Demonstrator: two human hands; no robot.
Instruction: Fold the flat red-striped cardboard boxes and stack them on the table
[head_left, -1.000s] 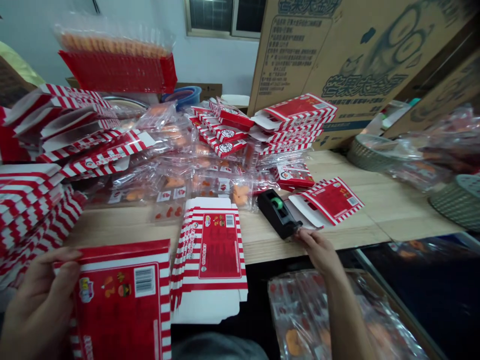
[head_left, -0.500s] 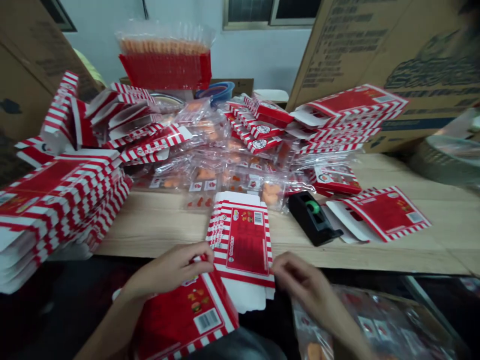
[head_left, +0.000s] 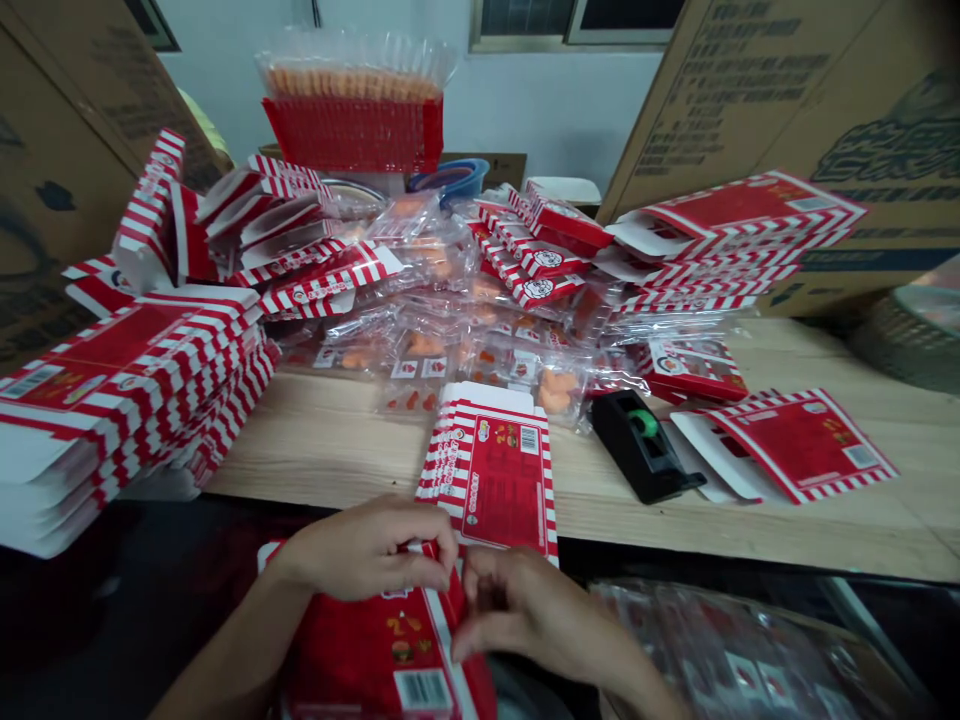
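Observation:
A red box with a red-and-white striped edge and a barcode lies tilted at my lap, below the table edge. My left hand is closed over its upper edge, fingers curled around the corner. At the box's right end is my right hand, its fingers bent in by the flap and its thumb against the edge. The fingertips are partly hidden. Just beyond both hands lies a stack of flat striped boxes, overhanging the table's front edge.
A black tape dispenser stands right of the stack, near a loose box. Tall stacks of striped boxes fill the left side. Clear food packets lie mid-table. More packets sit low on the right. Cardboard cartons rise behind.
My right hand has moved left from the flat stack to the red box's right end. My left hand stays on the box, slightly lower and further right. The view has shifted a little.

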